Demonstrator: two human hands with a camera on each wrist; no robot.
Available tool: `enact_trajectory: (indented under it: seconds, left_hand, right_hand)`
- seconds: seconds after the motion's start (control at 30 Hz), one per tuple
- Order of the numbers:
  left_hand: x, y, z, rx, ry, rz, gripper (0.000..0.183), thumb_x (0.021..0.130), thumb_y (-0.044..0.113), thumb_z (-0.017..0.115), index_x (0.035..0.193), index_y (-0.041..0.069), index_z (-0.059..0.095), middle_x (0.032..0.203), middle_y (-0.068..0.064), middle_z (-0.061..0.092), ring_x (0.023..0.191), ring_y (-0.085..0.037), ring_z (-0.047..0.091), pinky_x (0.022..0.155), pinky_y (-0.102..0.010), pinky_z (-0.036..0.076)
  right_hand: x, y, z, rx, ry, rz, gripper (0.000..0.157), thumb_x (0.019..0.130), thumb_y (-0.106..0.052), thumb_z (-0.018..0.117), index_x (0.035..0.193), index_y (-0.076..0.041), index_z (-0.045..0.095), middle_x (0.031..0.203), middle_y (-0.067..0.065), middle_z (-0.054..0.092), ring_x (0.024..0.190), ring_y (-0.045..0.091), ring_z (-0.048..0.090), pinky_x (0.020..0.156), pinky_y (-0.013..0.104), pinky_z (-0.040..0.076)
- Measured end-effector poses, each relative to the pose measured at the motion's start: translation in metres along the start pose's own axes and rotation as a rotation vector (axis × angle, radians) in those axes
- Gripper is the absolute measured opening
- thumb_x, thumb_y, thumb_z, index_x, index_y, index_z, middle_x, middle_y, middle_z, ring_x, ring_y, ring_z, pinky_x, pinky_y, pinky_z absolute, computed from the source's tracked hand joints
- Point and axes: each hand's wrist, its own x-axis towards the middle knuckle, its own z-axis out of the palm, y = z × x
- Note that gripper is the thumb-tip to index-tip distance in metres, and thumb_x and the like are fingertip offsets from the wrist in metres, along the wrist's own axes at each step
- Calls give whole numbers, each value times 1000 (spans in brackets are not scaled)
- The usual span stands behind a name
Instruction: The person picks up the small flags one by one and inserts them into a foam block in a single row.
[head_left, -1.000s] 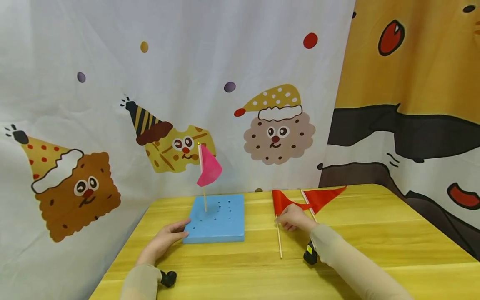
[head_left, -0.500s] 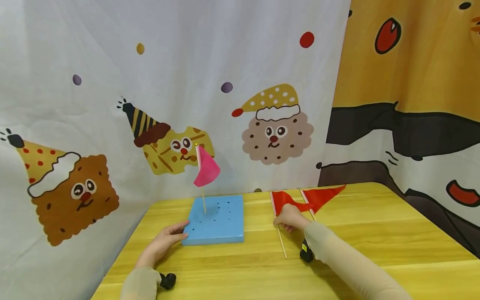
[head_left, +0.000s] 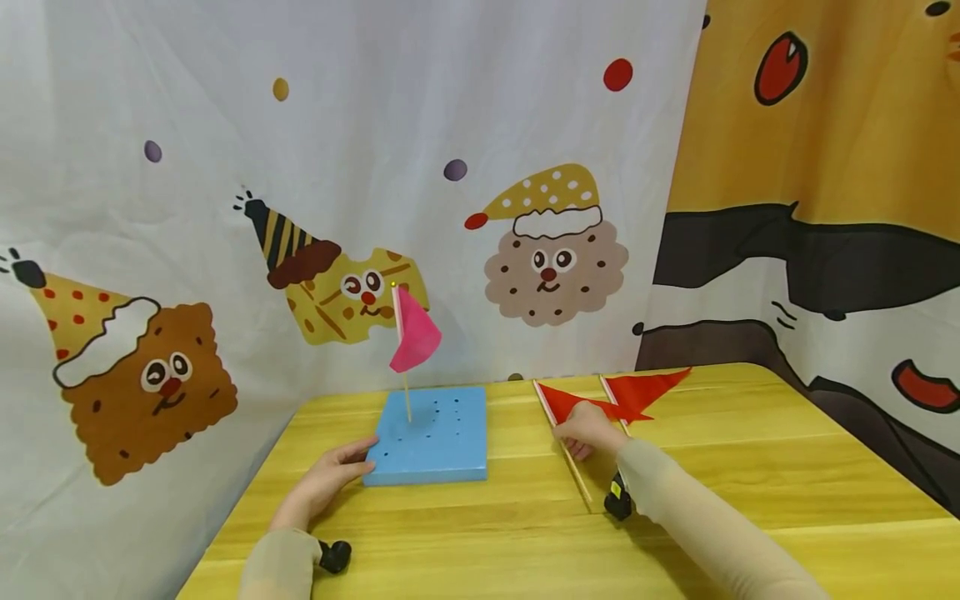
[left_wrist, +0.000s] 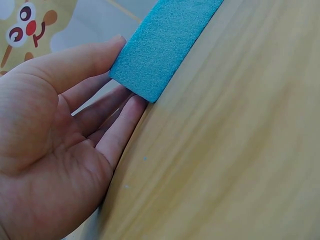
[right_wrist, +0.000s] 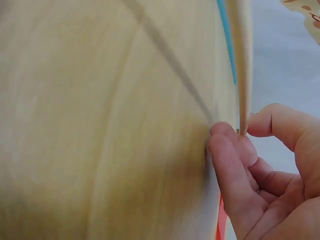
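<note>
My left hand (head_left: 322, 483) rests against the left side of a blue foam block (head_left: 450, 458) with holes in its top. In the left wrist view, the thumb (left_wrist: 107, 52) touches the block's corner (left_wrist: 150, 55), fingers extended along its side. A pink flag (head_left: 417, 335) stands upright in the block on a thin stick. Between thumb and fingers, my right hand (head_left: 588, 429) pinches the stick (head_left: 576, 471) of a red flag (head_left: 557, 402), tilted over the table. Beyond that hand, a second red flag (head_left: 645, 393) lies on the table, its stick partly hidden.
The yellow wood-grain table (head_left: 465, 542) ends at a white curtain (head_left: 360, 125) printed with cartoon biscuits and cheese. A yellow and black patterned cloth (head_left: 810, 167) hangs on the right.
The held flag's stick has turned, its lower end swinging right and its top shifting slightly left. Its red cloth now spreads further right, over the second flag. The left hand stays on the block.
</note>
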Motion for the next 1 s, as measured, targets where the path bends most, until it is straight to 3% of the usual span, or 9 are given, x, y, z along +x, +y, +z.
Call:
enact_trajectory:
  seconds: [0.27, 0.5, 0.67, 1.0]
  left_hand:
    - [-1, 2, 0, 23, 6, 0, 60, 94, 21, 67, 147, 8, 43, 153, -23, 29, 141, -41, 24, 111, -55, 27]
    - [-1, 3, -1, 35, -4, -8, 62, 93, 24, 67, 148, 10, 42, 153, -23, 29, 141, -40, 25, 111, -54, 28]
    - [0, 3, -1, 26, 4, -6, 62, 93, 23, 68, 147, 9, 43, 153, -23, 30, 140, -40, 26, 110, -54, 29]
    - [0, 1, -1, 23, -8, 1, 63, 93, 23, 67, 148, 9, 42, 153, -22, 29, 141, -39, 24, 111, -54, 28]
  right_hand:
    - [-1, 8, -4, 169, -30, 56, 27, 82, -10, 70, 61, -2, 56, 59, 10, 57, 42, 18, 59, 46, 34, 55]
    - [1, 14, -6, 318, -106, 83, 17, 85, -11, 69, 82, 5, 65, 65, 9, 58, 48, 16, 61, 49, 31, 56]
    - [3, 19, -6, 422, -175, 81, 25, 89, -14, 66, 100, 9, 66, 73, 12, 67, 57, 17, 66, 55, 29, 57]
    - [9, 27, -5, 627, -250, 104, 34, 96, -16, 60, 114, 12, 62, 81, 10, 71, 61, 14, 65, 59, 23, 56]
